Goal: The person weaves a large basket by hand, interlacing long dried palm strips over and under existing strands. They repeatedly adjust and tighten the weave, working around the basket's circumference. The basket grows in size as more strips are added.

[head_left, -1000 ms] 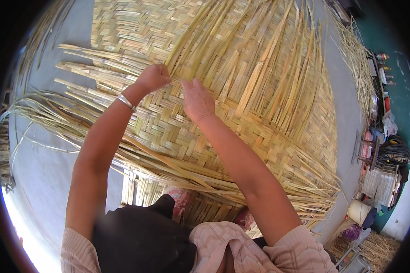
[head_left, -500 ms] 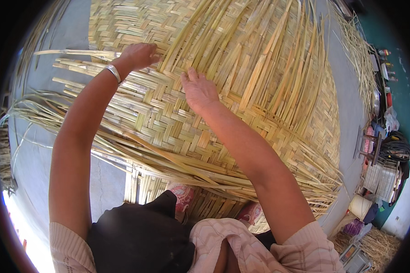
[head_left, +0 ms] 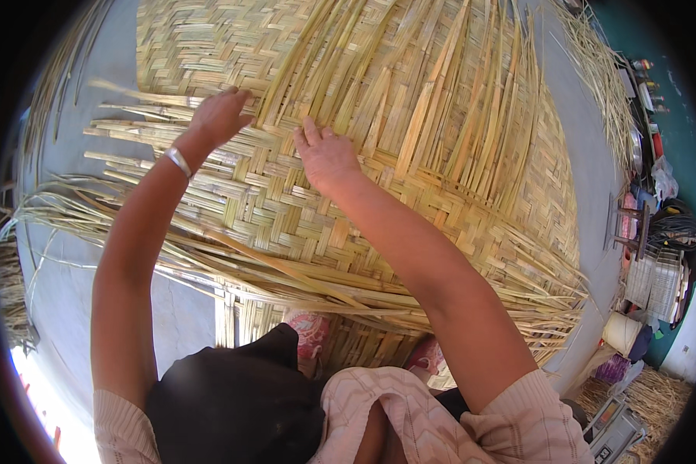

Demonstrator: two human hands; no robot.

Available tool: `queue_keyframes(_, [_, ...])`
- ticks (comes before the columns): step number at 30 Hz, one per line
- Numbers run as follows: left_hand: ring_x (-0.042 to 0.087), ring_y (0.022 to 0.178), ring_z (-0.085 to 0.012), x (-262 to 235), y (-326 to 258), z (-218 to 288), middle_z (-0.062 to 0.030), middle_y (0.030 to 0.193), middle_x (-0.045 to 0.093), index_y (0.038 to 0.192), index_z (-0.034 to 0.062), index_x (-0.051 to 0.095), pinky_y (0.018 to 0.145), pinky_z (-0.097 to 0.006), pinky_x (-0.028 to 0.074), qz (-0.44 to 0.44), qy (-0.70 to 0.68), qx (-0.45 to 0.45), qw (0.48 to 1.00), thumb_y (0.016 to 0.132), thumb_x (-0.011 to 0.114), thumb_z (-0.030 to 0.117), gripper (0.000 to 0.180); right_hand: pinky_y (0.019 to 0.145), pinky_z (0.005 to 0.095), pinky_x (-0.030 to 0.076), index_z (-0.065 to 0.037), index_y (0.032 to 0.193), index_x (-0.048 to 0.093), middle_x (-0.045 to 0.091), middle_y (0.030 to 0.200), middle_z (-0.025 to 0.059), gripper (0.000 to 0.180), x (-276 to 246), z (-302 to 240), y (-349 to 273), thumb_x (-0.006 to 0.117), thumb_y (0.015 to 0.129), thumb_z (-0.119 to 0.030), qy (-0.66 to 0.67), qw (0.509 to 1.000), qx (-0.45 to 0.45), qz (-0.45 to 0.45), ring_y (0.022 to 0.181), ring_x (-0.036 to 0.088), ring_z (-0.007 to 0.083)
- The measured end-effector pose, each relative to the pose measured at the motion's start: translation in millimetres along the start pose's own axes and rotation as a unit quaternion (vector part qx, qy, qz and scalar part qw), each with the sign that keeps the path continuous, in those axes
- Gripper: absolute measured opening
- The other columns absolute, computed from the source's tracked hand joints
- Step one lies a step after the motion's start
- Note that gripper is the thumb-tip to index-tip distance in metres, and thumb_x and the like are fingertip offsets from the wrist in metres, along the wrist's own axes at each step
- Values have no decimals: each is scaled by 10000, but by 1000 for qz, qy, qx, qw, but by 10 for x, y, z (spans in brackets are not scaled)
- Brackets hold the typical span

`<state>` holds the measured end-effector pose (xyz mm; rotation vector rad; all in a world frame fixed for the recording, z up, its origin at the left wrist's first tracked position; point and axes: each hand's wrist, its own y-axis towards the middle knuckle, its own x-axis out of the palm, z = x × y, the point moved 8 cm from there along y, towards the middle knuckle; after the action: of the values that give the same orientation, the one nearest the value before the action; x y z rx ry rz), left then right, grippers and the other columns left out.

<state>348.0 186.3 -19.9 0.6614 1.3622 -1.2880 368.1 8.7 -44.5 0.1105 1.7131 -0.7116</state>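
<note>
A large mat (head_left: 286,182) of flat, pale yellow-green split reed strips lies before me, partly woven, with loose strip ends along its left edge. My left hand (head_left: 218,120), a silver bangle at its wrist, is bent with closed fingers over the weave's left part. A reed strip (head_left: 151,96) runs into that hand from the left, its outer end blurred; the grip itself is partly hidden. Just right of it, my right hand (head_left: 327,157) rests on the weave with fingers apart, beside the lower ends of long raised strips (head_left: 348,73).
A bundle of loose strips (head_left: 232,243) crosses the mat's near side, in front of my feet (head_left: 311,332). More strips (head_left: 595,93) lie at the far right. Along the right wall stand a small wooden stool (head_left: 634,224), a coiled black cable (head_left: 673,228) and a cream roll (head_left: 621,332).
Both hands have shifted slightly left and nearer me in the picture. The strip at my left hand has its outer end farther right than before. The view has moved a little.
</note>
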Motion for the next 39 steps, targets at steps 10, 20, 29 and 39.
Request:
queue_keyframes(10, [318,1356,-373,324,-310,549,-172,1479,331,1426,275,393,1051,-533,319,58,136,71,987,885,555,528,619,1107,411,322,-108,1397,416,264,1529,122,563,58,439,-980,529,852,-26,44,994,-93,-21,1359,340,325])
queue_keyframes(20, [296,1364,-377,275,-371,679,-167,1465,355,1405,226,430,1077,-542,285,26,141,56,988,905,552,478,574,1047,434,380,-16,1256,538,518,1323,197,413,-179,2385,-3234,516,844,-37,59,990,128,-4,1215,496,345])
queue_keyframes(29, [621,1022,-269,169,142,962,-118,1149,621,1119,76,636,892,-379,495,32,-137,88,986,823,674,180,316,937,340,456,-9,1258,547,632,1181,186,399,1253,2653,-3645,545,893,-170,466,831,286,104,1107,605,282])
queue_keyframes(39, [620,697,-171,569,867,811,-70,762,646,891,8,630,650,-321,504,-45,-238,19,970,730,770,139,251,909,314,462,-12,1282,536,619,1199,120,431,1379,2323,-3891,607,882,-158,622,695,358,44,1082,591,202])
